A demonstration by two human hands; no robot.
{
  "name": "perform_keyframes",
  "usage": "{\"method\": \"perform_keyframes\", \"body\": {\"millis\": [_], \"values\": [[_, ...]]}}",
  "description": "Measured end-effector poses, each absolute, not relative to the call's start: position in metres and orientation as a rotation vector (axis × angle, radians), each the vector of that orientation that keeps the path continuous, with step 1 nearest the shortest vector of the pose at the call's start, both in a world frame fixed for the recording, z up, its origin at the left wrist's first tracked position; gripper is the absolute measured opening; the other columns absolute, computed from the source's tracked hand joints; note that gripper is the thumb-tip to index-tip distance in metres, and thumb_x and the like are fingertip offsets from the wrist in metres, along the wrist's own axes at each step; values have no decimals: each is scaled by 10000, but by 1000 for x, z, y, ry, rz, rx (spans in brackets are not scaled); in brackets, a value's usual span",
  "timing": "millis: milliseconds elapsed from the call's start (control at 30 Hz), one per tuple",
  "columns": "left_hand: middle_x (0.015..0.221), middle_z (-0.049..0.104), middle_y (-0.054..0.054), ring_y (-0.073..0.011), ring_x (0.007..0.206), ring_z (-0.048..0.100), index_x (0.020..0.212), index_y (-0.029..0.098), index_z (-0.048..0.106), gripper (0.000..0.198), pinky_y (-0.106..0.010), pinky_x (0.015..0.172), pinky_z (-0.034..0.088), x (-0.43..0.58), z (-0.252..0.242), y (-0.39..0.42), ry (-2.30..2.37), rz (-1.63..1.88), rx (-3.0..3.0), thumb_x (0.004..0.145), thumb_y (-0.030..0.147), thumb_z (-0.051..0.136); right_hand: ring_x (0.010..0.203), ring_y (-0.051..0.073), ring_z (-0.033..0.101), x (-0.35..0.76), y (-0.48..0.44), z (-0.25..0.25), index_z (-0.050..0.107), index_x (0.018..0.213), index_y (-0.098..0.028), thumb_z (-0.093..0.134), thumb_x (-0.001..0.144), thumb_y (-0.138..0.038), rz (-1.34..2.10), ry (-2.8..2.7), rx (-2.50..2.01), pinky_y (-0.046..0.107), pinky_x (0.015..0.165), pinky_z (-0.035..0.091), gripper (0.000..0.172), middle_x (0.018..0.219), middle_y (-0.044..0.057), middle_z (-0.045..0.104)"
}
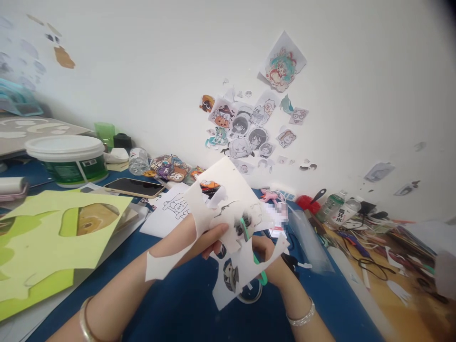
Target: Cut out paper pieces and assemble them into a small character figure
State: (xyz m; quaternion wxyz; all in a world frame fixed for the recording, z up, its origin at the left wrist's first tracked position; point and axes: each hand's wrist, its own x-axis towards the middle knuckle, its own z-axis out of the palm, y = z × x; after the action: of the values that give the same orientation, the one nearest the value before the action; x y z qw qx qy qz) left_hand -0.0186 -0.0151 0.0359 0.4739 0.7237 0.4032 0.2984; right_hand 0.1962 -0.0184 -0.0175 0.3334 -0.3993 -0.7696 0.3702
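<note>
just one head-worn cam here, tilted forward and down, sitting close over the blue table and facing the white wall behind it.

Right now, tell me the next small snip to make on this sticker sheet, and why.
Probably close the green scissors in the right hand along the printed figure's outline: the left hand pinches the white sheet, the blades sit in it, and figures remain uncut.

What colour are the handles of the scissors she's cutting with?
Green: the scissors in the right hand, seen in the head view.
</note>
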Motion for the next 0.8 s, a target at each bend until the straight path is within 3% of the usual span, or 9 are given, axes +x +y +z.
{"method": "perform_keyframes", "body": {"millis": [200,567,800], "values": [[432,473,36,-94,418,439,500,188,509,421,-203,491,393,-21,34,-16,939,767,1782,814,454,422,618,176,560,195,-18,-21,629,685,-163,604,648,-147,948,-1990,-1053,297,594,488,47,582,10,596],[423,477,33,-102,444,479,488,184,506,477,-190,528,404,-23,37,-12,946,731,1844,840,478,375,594,160,545,190,-21,-15,664,764,-160,621,675,-199,970,-1984,-1026,281,568,473,107,601,12,609],[412,512,26,-124,463,522,495,187,537,479,-208,549,412,-31,37,-5,1026,874,1830,854,456,367,595,160,531,207,-17,-11,635,863,-175,688,618,-531,1191,-2019,-884,285,592,448,436,664,17,595]]}}
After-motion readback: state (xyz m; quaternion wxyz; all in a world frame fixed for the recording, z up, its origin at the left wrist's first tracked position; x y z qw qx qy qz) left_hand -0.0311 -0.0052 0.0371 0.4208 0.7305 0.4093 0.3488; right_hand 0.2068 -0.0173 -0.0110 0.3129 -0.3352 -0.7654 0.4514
